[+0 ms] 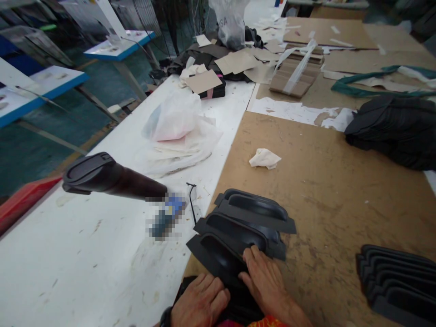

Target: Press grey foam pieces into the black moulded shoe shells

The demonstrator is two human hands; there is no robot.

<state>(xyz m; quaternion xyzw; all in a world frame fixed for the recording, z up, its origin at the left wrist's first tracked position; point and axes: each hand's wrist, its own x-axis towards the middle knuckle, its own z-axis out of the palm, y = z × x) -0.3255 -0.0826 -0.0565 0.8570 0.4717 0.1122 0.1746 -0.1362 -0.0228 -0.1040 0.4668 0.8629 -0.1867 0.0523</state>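
Observation:
Several black molded panels (pixel 252 204) with raised, rounded middles and flat rims lie overlapped on the brown board in front of me. My left hand (pixel 200 299), a dark band at its wrist, has its fingers curled onto black material at the near end of the row. Beside it, my right hand (pixel 265 281) grips the edge of the nearest molded panel (pixel 218 254), with thumb and fingers bent over it. My palms hide part of that panel and the black material below it.
More black panels (pixel 398 281) are stacked at right. A crumpled cream scrap (pixel 265 158) lies beyond the row. On the white table (pixel 85 254) are a dark tumbler (pixel 112 177), eyeglasses (pixel 192 200) and plastic bags (pixel 180 131). A black bundle (pixel 391 129) and cardboard pieces (pixel 294 77) sit farther back.

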